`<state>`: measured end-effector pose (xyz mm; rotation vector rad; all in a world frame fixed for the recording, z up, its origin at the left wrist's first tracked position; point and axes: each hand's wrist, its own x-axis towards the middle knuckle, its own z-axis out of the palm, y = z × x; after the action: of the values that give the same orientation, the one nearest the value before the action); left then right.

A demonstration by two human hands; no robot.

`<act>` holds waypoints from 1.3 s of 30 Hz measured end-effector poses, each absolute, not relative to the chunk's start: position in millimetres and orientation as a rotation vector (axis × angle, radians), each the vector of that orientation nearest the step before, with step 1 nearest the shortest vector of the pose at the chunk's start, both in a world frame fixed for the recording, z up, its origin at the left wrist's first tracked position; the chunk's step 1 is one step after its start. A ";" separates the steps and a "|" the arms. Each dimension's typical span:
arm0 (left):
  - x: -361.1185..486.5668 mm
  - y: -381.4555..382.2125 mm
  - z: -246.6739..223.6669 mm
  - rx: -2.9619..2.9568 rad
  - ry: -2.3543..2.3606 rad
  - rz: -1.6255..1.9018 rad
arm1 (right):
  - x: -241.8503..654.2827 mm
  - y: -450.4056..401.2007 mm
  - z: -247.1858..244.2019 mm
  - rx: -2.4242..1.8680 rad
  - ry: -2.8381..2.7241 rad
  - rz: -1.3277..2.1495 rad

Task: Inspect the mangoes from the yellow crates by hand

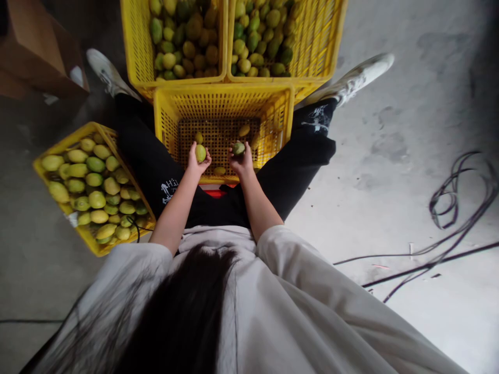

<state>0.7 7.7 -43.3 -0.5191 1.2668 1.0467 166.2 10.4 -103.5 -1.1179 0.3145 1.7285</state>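
My left hand point(199, 160) holds a yellow-green lemon point(200, 153), its fingers curled round the sides. In my right hand point(241, 161) lies a darker green lemon point(238, 149), also with fingers round it. Both hands are over the near part of a yellow basket point(224, 89) between my legs. Several lemons rest on its mesh bottom: a small one point(198, 137) just beyond my left hand, one point(244, 130) beyond my right hand, and one point(219, 171) near the front wall.
Two yellow crates point(136, 47) point(319, 47) with many lemons stand beyond the basket. Another full crate point(95, 253) sits at the left. A cardboard box point(35, 47) is at the upper left. Black cables point(444, 254) lie on the floor at the right.
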 end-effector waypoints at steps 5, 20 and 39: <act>1.5 7.0 -43.3 -0.513 1.297 1.064 | 160.0 7.5 -89.0 -1.082 0.334 1.745; 2.0 11.2 -53.9 -0.434 1.337 1.001 | 156.0 8.1 -60.8 -1.066 0.343 1.863; 5.3 8.4 -30.9 -0.299 1.203 1.201 | 162.2 5.8 -67.4 -1.077 0.454 1.803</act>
<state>5.3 8.4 -30.9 -0.2993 1.2030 1.2009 162.2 5.8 -67.4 -1.0774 0.4536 1.8026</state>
